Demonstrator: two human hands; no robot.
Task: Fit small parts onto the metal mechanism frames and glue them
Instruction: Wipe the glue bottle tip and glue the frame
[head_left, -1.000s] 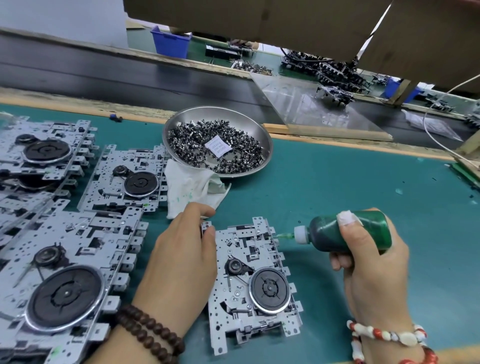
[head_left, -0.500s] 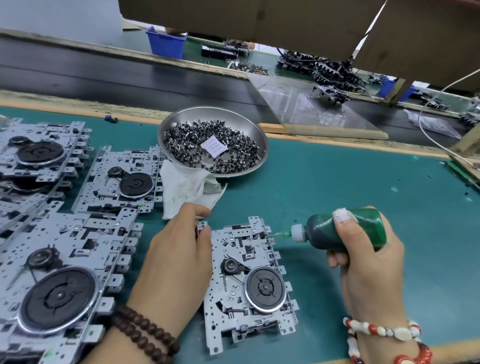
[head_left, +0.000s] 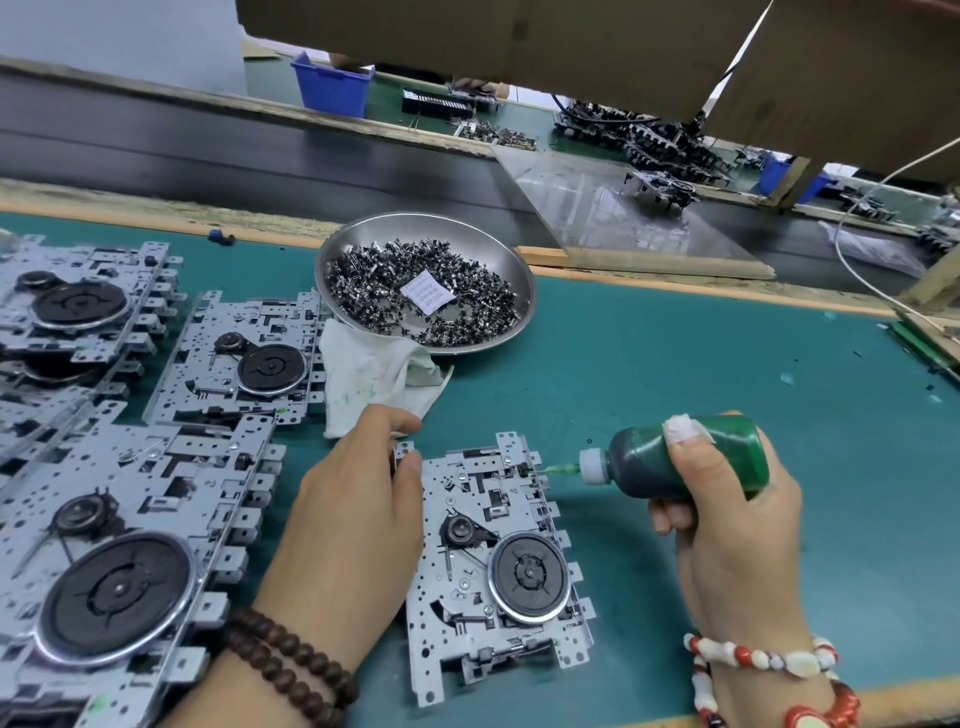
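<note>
Looking down from the head camera, I see one metal frame (head_left: 493, 561) lying flat on the green table (head_left: 675, 374), between the two hands. The left hand (head_left: 353, 514) rests on the table at the left edge of this frame; its thumb and first finger are curled and pinch the small tab at the frame's upper left corner. The right hand (head_left: 727, 530) is to the right of the frame and grips a green glue bottle (head_left: 680, 460), with the fingers wrapped around its body and the thumb on top. The bottle lies almost horizontal, and its thin green nozzle points left and reaches the upper right edge of the frame. I cannot tell if the tip really touches the metal.

Behind the left hand a white cloth (head_left: 374, 379) with green stains lies on the table, and its far part is under the rim of a round steel dish (head_left: 514, 280). The dish is full of small dark parts (head_left: 384, 296), with a white paper label on top of them. To the left there are more frames (head_left: 104, 545), some overlapping each other, each with a black round wheel. The nearest one is just beside the left wrist, which wears dark brown beads. The right wrist wears red and white beads.
</note>
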